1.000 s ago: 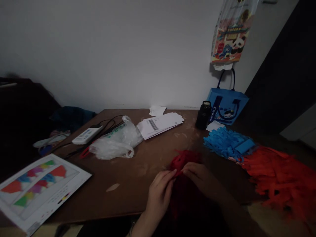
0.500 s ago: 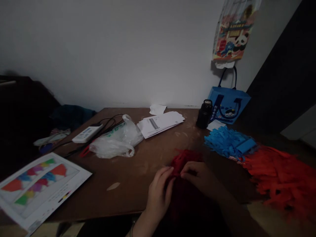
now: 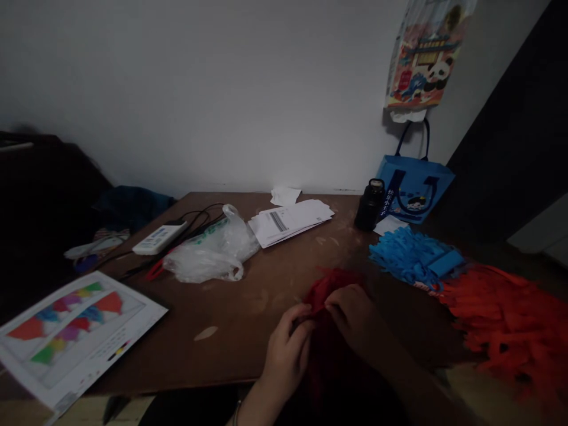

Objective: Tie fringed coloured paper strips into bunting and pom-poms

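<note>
Dark red fringed material (image 3: 331,281), fabric or paper, lies on the near part of the table and hangs over its front edge toward my lap. My left hand (image 3: 288,340) grips its left side, thumb and fingers drawn together. On the other side my right hand (image 3: 355,310) pinches the same red material, fingers curled. The fingertips of both hands are only a short way apart. Dim light hides the lower part of the red material. A blue fringed bundle (image 3: 402,254) and a larger orange-red fringed pile (image 3: 510,313) lie to the right of my right hand.
A printed sheet with coloured bunting (image 3: 84,337) lies at the left. Farther back are a white power strip (image 3: 158,238), a clear plastic bag (image 3: 199,260), papers (image 3: 290,222), a black bottle (image 3: 370,207) and a blue tote bag (image 3: 415,186). A panda-printed tissue pack (image 3: 428,65) hangs on the wall.
My left-hand fingers have bent more and come closer together on the red material. My right hand has shifted slightly upward. The whole view has moved a little.
</note>
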Demonstrator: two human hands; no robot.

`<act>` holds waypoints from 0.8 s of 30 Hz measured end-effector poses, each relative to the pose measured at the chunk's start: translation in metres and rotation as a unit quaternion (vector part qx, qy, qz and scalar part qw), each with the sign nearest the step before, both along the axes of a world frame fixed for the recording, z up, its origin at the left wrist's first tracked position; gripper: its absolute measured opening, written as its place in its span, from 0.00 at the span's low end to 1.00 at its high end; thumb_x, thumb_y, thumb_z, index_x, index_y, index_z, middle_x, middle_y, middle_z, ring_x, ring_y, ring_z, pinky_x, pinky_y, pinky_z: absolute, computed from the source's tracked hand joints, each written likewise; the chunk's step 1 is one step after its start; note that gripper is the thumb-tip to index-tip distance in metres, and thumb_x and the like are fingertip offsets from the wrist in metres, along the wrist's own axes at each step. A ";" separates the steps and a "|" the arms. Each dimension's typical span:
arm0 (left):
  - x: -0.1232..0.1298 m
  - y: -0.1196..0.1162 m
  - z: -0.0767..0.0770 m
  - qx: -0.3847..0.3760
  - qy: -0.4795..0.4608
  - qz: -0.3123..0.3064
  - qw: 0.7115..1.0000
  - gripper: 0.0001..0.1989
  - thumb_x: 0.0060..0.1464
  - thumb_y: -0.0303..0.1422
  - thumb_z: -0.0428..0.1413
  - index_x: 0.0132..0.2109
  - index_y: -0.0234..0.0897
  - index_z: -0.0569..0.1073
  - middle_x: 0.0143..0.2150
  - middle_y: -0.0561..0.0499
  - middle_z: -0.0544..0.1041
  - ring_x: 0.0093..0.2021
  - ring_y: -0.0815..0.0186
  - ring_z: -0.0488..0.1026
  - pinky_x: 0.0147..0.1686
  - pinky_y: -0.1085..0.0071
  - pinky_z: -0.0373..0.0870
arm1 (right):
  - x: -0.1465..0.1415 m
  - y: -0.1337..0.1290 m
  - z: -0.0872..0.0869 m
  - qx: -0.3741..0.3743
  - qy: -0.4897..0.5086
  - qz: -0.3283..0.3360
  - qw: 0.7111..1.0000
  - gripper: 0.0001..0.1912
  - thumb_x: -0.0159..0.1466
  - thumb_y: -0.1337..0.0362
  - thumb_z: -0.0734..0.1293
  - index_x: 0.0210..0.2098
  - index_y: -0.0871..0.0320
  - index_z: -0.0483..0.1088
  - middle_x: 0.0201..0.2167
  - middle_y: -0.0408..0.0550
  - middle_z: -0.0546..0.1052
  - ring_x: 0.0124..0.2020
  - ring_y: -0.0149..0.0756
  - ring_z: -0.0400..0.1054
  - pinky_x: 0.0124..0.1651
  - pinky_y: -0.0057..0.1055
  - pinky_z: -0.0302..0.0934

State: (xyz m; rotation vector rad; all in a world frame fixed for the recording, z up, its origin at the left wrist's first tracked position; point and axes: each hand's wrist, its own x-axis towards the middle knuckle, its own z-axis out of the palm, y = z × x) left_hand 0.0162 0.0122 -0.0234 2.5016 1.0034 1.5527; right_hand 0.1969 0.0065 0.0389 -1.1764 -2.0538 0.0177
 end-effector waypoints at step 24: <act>-0.002 -0.003 0.003 0.010 -0.036 0.007 0.999 0.10 0.59 0.19 0.52 0.41 0.38 0.74 0.48 0.45 0.69 0.45 0.61 0.69 0.41 0.66 0.71 | -0.009 0.018 0.008 0.085 -0.066 -0.084 0.991 0.12 0.66 0.74 0.56 0.35 0.58 0.69 0.31 0.48 0.76 0.33 0.40 0.68 0.40 0.38 0.57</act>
